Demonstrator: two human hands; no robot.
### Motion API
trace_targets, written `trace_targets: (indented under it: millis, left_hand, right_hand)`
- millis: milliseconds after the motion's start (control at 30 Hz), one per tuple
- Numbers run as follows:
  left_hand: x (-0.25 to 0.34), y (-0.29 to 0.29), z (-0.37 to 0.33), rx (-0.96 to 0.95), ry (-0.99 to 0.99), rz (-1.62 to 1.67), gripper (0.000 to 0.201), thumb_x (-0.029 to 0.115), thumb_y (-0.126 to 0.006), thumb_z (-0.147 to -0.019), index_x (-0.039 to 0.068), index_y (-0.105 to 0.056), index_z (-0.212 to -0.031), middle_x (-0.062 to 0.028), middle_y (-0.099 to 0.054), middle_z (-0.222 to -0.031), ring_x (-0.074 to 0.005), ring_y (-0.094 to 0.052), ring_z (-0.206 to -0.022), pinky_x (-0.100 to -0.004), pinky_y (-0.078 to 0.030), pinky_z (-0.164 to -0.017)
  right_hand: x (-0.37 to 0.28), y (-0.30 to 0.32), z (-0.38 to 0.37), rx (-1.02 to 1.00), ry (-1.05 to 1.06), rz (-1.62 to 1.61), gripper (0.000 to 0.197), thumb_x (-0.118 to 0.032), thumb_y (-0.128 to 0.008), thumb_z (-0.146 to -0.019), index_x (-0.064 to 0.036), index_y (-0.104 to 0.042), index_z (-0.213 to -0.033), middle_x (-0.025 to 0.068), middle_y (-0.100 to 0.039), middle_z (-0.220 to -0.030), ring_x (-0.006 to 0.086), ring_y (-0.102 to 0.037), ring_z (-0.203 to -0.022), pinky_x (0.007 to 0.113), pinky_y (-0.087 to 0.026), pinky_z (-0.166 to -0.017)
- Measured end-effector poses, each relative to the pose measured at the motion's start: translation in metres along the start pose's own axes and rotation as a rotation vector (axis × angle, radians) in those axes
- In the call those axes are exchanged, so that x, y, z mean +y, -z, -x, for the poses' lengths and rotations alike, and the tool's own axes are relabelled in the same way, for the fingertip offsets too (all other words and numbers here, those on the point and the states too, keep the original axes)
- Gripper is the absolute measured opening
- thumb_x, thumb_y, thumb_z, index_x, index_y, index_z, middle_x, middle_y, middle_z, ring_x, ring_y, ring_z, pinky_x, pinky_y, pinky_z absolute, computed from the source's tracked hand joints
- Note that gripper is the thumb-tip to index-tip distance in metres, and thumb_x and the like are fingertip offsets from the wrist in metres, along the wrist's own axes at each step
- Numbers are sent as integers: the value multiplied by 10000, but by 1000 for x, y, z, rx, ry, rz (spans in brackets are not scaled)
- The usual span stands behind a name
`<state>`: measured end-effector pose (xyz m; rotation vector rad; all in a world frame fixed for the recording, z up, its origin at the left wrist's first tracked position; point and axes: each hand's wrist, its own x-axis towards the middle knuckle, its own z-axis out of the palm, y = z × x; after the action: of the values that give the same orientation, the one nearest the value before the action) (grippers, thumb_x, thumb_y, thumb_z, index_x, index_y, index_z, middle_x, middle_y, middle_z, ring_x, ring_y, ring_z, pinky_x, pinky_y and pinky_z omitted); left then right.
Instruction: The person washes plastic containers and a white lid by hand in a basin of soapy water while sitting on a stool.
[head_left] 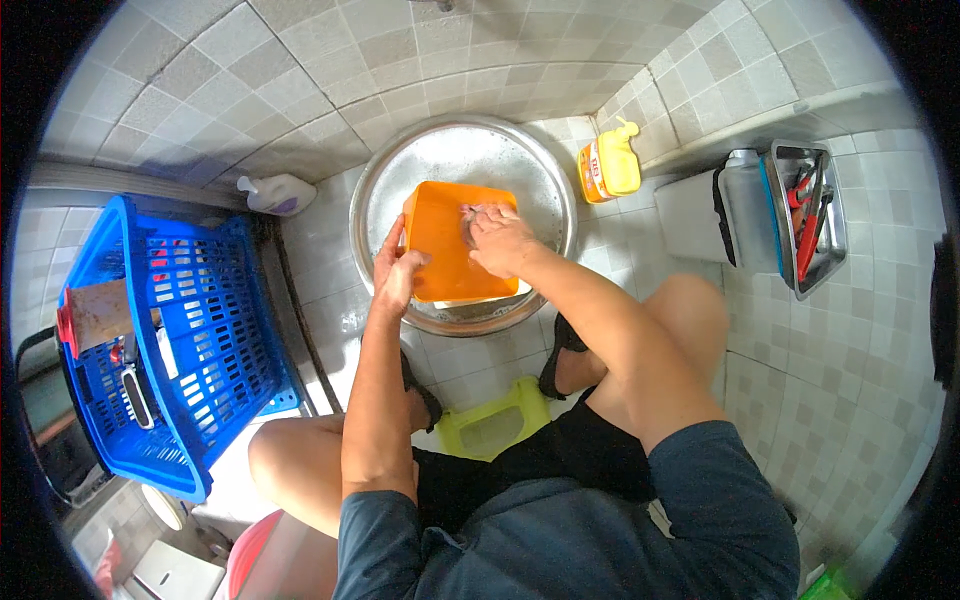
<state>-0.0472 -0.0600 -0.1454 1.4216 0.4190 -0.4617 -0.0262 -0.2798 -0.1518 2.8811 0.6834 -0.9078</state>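
Observation:
A square orange plastic tub [455, 265] is tilted over a wide round metal basin [463, 150] on the floor. My left hand [396, 270] grips the tub's left edge, thumb over the rim on the inner side and the other fingers behind it. Against the orange surface presses my right hand [502, 243], its fingers bent over a small greyish thing [468, 230]. Most of that thing is hidden under the palm, so its kind does not show. Something pale lies in the basin below the tub's lower edge.
Left stands a blue slotted crate [215, 315] holding several items, with a white bottle [280, 194] behind it. A yellow jug [610, 168] sits right of the basin. Farther right is a metal tray [830, 230] with red-handled tools. Between my feet is a green stool [492, 425].

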Motion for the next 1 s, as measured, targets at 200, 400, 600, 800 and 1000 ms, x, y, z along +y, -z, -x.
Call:
trace_targets:
  millis: [200,400,600,800,1000]
  left_hand:
    - [15,-13,1,-21,-120,-28,871,-6,-599,-744,-8,-324,-1570,-179,-566,-1416,-261,-578,-1256,-339,-451,-1066]
    - [3,-3,-6,-21,-398,-9,840,-17,-574,-756,-62,-310,-1552,-210,-489,-1500,-286,-502,-1360,-362,-400,-1129]
    - [13,0,-8,185,-483,-179,810,4,-615,-766,-79,-346,-1525,-231,-455,-1521,-291,-461,-1401,-380,-354,-1172]
    - [26,-10,-2,492,-666,-563,932,112,-708,-721,116,-340,-1577,-228,-484,-1266,-410,-547,-1166,-458,-454,-1058]
    - [44,-28,10,530,-1076,-932,993,227,-757,-625,117,-392,-1542,-240,-498,-1316,-436,-534,-1169,-507,-444,-1034]
  right_hand:
    - [7,-15,4,60,113,38,624,-475,-370,-1048,-4,-565,-1410,143,-436,-1559,316,-262,-1519,496,-106,-1258]
    - [-20,-15,15,-87,283,-236,704,-509,-231,-1069,6,-623,-1343,185,-509,-1489,359,-346,-1472,491,-101,-1269]
    - [-27,-21,28,58,259,-432,522,-421,-382,-1068,5,-682,-1104,218,-615,-1306,348,-506,-1321,514,-304,-1171]
    - [-13,-82,28,292,-53,-899,234,-155,-548,-991,-8,-628,-1156,251,-669,-963,434,-665,-892,487,-525,-794]
    - [7,-105,27,318,-256,-1006,250,-156,-529,-971,21,-643,-1106,270,-694,-1001,445,-674,-950,494,-526,-833]
